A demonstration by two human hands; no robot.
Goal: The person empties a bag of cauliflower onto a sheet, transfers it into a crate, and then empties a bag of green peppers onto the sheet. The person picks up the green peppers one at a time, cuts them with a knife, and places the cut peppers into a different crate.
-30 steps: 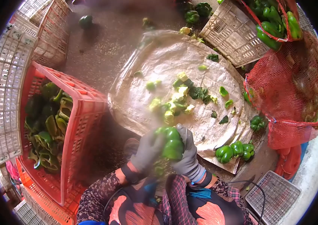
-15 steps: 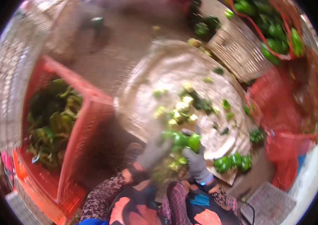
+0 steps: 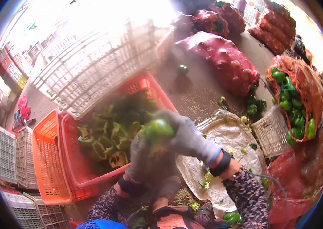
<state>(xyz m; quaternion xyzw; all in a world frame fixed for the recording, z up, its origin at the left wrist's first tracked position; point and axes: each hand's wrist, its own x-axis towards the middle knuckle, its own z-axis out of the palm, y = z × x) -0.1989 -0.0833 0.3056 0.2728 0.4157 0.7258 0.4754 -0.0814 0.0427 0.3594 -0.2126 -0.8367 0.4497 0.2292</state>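
Observation:
My left hand (image 3: 140,162) and my right hand (image 3: 188,137), both in grey gloves, are close together around a green bell pepper (image 3: 157,129). Motion blurs the fingers, and the pepper's lower side is hidden. They are held at the near right side of a red crate (image 3: 104,177). Inside that crate lie many cut-open green bell peppers (image 3: 106,143), some showing hollow insides. To the right of my hands, a pale sack (image 3: 190,171) is spread on the ground with green scraps on it. Whole green peppers (image 3: 232,218) sit near my right forearm.
A white crate (image 3: 104,57) stands tilted behind the red one, and an orange crate (image 3: 53,160) is at its left. An open net bag of peppers (image 3: 293,103) leans at the right beside a pale basket (image 3: 272,131). A full red sack (image 3: 222,61) lies farther back.
My view has swung left and up. Both hands have moved from over the pale sack to the red crate. Several peppers were at my hands before; now one shows between them.

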